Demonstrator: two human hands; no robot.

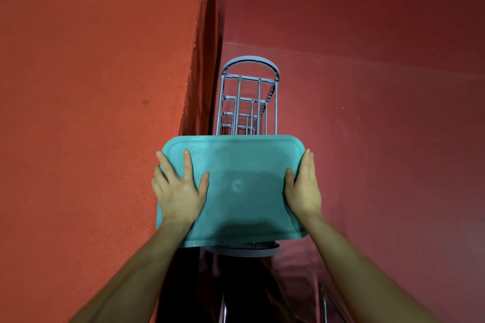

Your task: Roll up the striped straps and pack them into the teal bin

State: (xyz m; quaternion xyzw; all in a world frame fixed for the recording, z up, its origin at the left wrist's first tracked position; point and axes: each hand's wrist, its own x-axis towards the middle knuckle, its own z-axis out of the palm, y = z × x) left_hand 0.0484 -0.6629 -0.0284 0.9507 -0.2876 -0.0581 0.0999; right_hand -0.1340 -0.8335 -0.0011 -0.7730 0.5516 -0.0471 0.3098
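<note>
- The teal bin (pixel 244 186) is being held up in front of the camera, its flat closed face turned toward the viewer, so nothing inside it is showing.
- The left hand (pixel 181 191) is lying flat against the bin's left side; its fingers (pixel 187 162) are spread wide and straight, pressing on the teal surface, with the thumb pointing inward.
- The right hand (pixel 304 189) is pressing on the bin's right edge, its fingers straight and close together, thumb resting on the flat face.
- Both bare forearms are reaching up from the bottom corners of the view.
- A grey rack (pixel 249 97) with several tiers of rails is standing just behind the bin, and its rounded edge is peeking out below the bin.
- Red walls (pixel 91 73) are meeting in a corner behind the rack.
- No striped straps are in view.
</note>
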